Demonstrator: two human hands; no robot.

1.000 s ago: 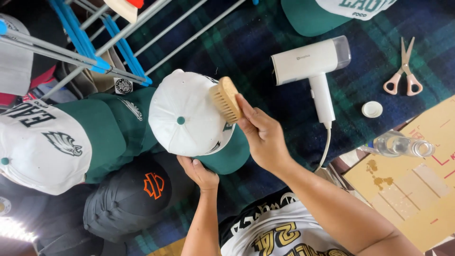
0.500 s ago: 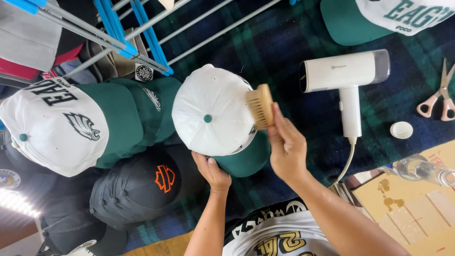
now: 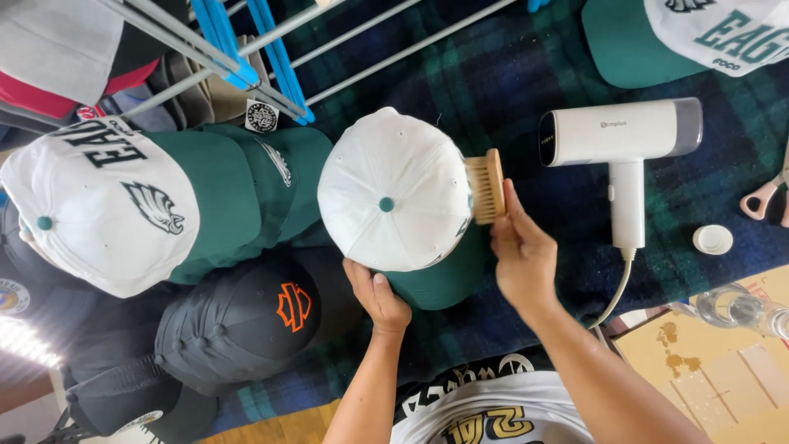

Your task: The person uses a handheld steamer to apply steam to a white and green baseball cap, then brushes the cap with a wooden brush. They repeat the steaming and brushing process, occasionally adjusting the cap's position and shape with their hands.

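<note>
My left hand (image 3: 378,298) grips the lower edge of a white cap with a green button and green brim (image 3: 394,197), holding it up over the plaid blanket. My right hand (image 3: 522,255) holds a small wooden brush (image 3: 486,186) with its pale bristles pressed against the cap's right side. The cap's crown faces the camera; its brim pokes out below, between my two hands.
A white handheld steamer (image 3: 625,140) with a cord lies to the right. Beside it are a white bottle lid (image 3: 712,239), scissors (image 3: 768,197) and a clear bottle (image 3: 740,311). Several caps (image 3: 123,205) pile at left, a black one (image 3: 238,325) below; another cap (image 3: 690,37) top right; a drying rack (image 3: 246,57) behind.
The brush has slid from the cap's upper right down along its right side. The view has shifted, so everything now sits further right and lower in frame.
</note>
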